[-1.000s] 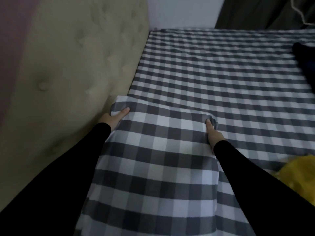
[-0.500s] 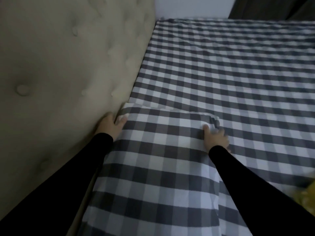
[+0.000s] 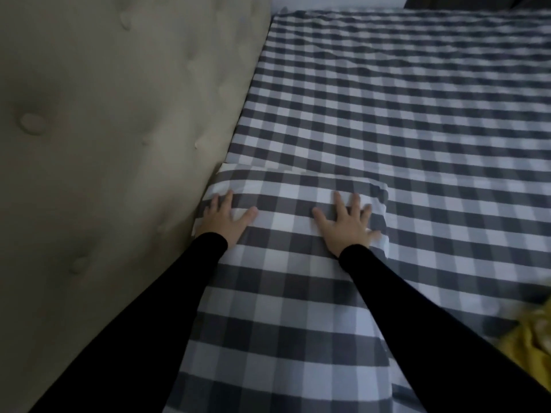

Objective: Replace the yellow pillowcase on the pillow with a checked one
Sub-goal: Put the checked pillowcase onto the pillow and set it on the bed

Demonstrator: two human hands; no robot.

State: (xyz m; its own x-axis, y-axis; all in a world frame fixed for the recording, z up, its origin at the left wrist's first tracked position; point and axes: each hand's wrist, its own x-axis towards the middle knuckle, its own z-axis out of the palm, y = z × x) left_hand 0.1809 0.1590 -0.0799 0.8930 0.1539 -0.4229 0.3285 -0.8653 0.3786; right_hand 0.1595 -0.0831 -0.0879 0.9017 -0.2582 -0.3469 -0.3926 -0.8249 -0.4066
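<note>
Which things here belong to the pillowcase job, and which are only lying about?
Belong to the job:
- checked pillow, pressed flat by both hands
- left hand
- right hand
- yellow pillowcase, crumpled at the lower right edge

Only lying about:
- checked bed sheet
- beige tufted headboard

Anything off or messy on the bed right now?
Only the yellow pillowcase, crumpled at the bed's near right edge. The pillow lies flat in its checked case against the headboard, both hands pressing it.
</note>
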